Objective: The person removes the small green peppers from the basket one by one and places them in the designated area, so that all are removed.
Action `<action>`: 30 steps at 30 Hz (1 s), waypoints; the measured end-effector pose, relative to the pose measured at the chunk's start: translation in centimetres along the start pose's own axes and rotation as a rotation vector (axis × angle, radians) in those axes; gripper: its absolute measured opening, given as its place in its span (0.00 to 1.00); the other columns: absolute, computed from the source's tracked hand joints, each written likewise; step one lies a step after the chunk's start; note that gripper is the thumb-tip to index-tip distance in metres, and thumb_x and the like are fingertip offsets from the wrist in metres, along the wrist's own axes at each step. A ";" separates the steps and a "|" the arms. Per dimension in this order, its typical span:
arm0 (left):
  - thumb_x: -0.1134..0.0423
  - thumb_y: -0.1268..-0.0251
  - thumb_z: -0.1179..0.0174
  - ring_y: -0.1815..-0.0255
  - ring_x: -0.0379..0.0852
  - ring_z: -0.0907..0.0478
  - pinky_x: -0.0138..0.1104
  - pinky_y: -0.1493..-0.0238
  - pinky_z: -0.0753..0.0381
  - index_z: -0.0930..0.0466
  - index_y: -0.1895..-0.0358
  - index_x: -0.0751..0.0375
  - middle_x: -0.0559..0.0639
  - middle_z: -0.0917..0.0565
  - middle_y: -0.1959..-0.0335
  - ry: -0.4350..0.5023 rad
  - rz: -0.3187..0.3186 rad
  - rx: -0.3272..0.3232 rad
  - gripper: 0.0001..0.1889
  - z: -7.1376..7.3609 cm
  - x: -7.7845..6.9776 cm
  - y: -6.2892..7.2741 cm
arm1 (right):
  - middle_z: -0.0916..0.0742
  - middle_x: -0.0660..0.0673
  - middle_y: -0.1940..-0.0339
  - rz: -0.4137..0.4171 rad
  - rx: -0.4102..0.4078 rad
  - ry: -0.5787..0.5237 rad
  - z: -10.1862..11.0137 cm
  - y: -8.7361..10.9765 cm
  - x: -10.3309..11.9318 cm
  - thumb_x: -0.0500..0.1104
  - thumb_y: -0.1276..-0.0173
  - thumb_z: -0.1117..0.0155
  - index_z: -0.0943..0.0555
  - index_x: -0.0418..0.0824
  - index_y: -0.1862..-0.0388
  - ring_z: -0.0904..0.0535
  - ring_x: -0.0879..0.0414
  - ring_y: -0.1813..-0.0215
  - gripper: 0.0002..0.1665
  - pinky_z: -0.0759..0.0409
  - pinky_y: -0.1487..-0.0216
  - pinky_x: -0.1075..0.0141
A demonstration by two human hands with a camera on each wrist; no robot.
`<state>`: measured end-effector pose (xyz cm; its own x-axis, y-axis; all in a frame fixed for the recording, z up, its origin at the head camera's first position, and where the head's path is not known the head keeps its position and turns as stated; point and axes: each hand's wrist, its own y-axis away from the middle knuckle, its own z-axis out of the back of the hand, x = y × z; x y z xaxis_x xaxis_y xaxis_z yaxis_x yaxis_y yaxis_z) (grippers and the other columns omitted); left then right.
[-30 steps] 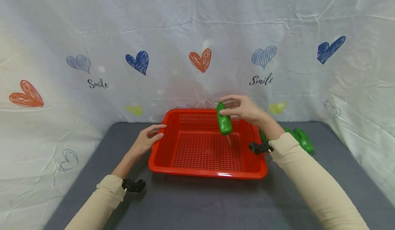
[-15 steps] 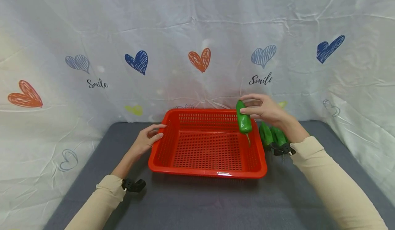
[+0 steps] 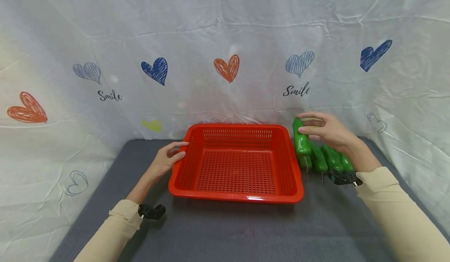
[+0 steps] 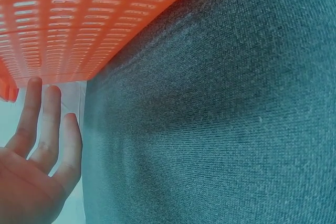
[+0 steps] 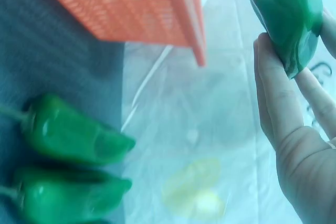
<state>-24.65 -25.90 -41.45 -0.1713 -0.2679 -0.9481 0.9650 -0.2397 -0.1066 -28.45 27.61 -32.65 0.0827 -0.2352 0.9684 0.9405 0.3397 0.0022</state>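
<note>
My right hand (image 3: 325,131) pinches a green pepper (image 3: 301,139) between thumb and fingers, its stem pointing down. This pepper hangs just right of the red plastic basket (image 3: 235,198), over a row of several green peppers (image 3: 318,160) on the table. In the right wrist view the held pepper (image 5: 291,14) is high up, apart from two lying peppers (image 5: 73,132). At the basket's left side, my left hand (image 3: 166,160) touches the rim with relaxed fingers. Its fingers (image 4: 48,129) look nearly straight in the left wrist view. The basket holds nothing.
A dark grey cloth (image 3: 225,230) covers the table. Behind it hangs a white curtain (image 3: 190,27) printed with hearts and the word "Smile". A black wrist camera (image 3: 152,211) is strapped to the left wrist, and another black camera (image 3: 344,178) is on the right.
My right hand has carried the green pepper rightward from over the basket, past its right rim, to above the row of peppers. The left hand and basket have stayed in place.
</note>
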 end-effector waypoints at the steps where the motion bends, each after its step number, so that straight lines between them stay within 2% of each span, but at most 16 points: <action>1: 0.63 0.23 0.40 0.48 0.60 0.18 0.47 0.58 0.14 0.27 0.29 0.61 0.69 0.23 0.39 0.000 0.000 0.000 0.23 0.0 0.0 0.0 | 0.25 0.39 0.31 -0.002 -0.009 -0.004 0.3 0.2 -0.2 0.40 0.28 0.30 0.29 0.37 0.26 0.25 0.54 0.38 0.34 0.21 0.46 0.62; 7: 0.62 0.23 0.40 0.48 0.60 0.18 0.46 0.58 0.14 0.27 0.29 0.61 0.69 0.22 0.39 -0.009 0.003 -0.002 0.23 0.0 0.0 0.0 | 0.22 0.46 0.34 0.012 -0.026 -0.004 2.1 1.4 -1.7 0.38 0.27 0.31 0.29 0.39 0.25 0.22 0.57 0.40 0.33 0.21 0.46 0.65; 16: 0.63 0.23 0.40 0.47 0.61 0.19 0.46 0.58 0.14 0.27 0.30 0.61 0.69 0.23 0.39 -0.005 0.002 -0.004 0.23 0.0 0.1 0.0 | 0.23 0.54 0.33 0.028 -0.061 -0.011 4.7 3.3 -3.6 0.34 0.25 0.36 0.32 0.38 0.23 0.22 0.60 0.39 0.33 0.21 0.46 0.67; 24: 0.63 0.24 0.40 0.49 0.60 0.18 0.46 0.58 0.14 0.27 0.30 0.62 0.69 0.22 0.40 -0.003 -0.006 -0.001 0.23 0.0 0.0 0.0 | 0.22 0.59 0.36 0.035 -0.092 0.053 7.2 4.5 -5.8 0.33 0.25 0.37 0.32 0.37 0.23 0.22 0.63 0.41 0.33 0.20 0.48 0.69; 30: 0.63 0.24 0.40 0.48 0.60 0.18 0.46 0.58 0.14 0.27 0.30 0.62 0.69 0.22 0.39 -0.010 -0.004 -0.005 0.23 0.0 0.0 0.0 | 0.23 0.62 0.37 0.049 -0.082 0.096 8.9 5.4 -7.2 0.33 0.24 0.38 0.34 0.35 0.22 0.23 0.67 0.41 0.34 0.20 0.49 0.70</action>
<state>-24.64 -25.91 -41.45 -0.1770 -0.2761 -0.9447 0.9653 -0.2361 -0.1118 -26.89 39.26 -37.40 0.1563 -0.3072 0.9387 0.9582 0.2778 -0.0687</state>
